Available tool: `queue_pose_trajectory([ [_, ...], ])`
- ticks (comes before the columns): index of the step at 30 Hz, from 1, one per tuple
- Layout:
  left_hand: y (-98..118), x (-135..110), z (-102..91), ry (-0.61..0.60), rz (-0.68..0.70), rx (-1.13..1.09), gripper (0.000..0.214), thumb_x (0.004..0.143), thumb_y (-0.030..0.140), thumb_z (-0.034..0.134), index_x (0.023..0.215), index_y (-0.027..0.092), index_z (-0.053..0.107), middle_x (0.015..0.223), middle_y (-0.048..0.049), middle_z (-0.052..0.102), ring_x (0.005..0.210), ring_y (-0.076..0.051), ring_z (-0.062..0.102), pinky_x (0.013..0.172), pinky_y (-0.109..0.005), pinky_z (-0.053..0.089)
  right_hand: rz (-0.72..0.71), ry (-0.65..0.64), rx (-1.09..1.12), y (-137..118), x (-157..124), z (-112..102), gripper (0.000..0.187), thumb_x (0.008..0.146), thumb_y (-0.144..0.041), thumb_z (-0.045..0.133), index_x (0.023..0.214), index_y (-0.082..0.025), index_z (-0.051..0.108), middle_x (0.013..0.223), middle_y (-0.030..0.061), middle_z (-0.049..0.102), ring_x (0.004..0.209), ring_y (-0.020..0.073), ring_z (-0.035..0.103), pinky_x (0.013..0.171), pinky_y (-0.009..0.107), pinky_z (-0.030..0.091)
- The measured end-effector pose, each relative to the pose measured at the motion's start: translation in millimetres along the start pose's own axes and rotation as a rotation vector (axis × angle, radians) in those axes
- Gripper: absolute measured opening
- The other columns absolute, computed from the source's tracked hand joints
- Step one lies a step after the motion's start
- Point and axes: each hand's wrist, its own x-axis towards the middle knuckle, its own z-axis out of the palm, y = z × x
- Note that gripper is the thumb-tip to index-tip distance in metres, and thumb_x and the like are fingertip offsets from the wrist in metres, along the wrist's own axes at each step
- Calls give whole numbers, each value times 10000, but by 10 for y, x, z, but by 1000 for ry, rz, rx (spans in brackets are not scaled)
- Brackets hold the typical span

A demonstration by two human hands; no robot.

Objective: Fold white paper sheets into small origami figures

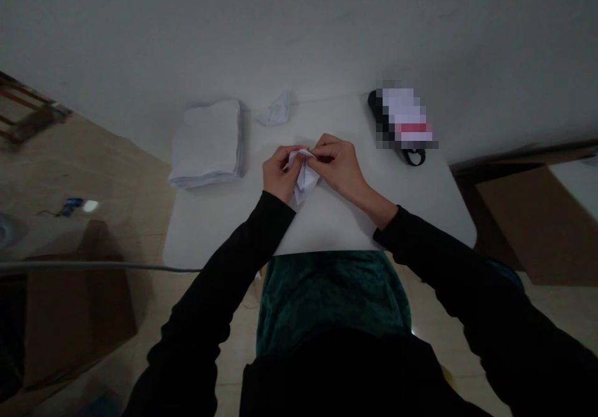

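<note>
The person's left hand point(280, 172) and right hand point(337, 166), in tight black sleeves, meet over a white rounded-corner table point(322, 230), both holding a small folded piece of white paper point(303, 177). The fingers of both hands are curled closed and pinch the paper's upper edges from either side, the fingertips nearly meeting, while its pointed lower end hangs below them; whether that end touches the tabletop is hard to tell. The paper sits near the middle of the table, directly in front of the person. To the left of the hands lies a thick squared stack of white paper sheets point(207, 144), and just beyond the hands, near the wall, lies a loosely folded white paper piece point(279, 108). Further right, a black object with a pixelated white and pink label point(402, 121) lies near the table's far corner, too blurred to identify. A dark green velvety cloth point(331, 298) covers the person's lap below the table edge, and brown cardboard boxes point(537, 224) stand on the tiled floor at either side
</note>
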Motion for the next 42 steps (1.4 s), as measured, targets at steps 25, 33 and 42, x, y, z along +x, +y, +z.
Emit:
queue_pose_trajectory([
  [25,134,-26,-47,-55,232,309,281,868,377,657,756,201,469,732,16,490,661,-106,512,529,-204,408,-22,-42,-147,-40,-51,-10,220,830,-166,612,611,-178,585,632,-19,538,595,107,480,585,269,349],
  [33,227,-66,67,-305,-365,-123,509,915,673,468,1052,193,568,715,-21,631,542,-149,631,446,-267,500,98,207,128,56,-41,76,57,856,-252,598,829,-214,631,784,-7,608,694,126,563,604,258,475],
  [42,-146,-76,87,-272,-201,-152,607,839,779,486,777,183,583,555,-13,597,437,-129,564,418,-255,468,111,164,-145,95,-156,182,169,744,-68,577,816,-214,533,884,27,512,805,175,513,731,338,491],
])
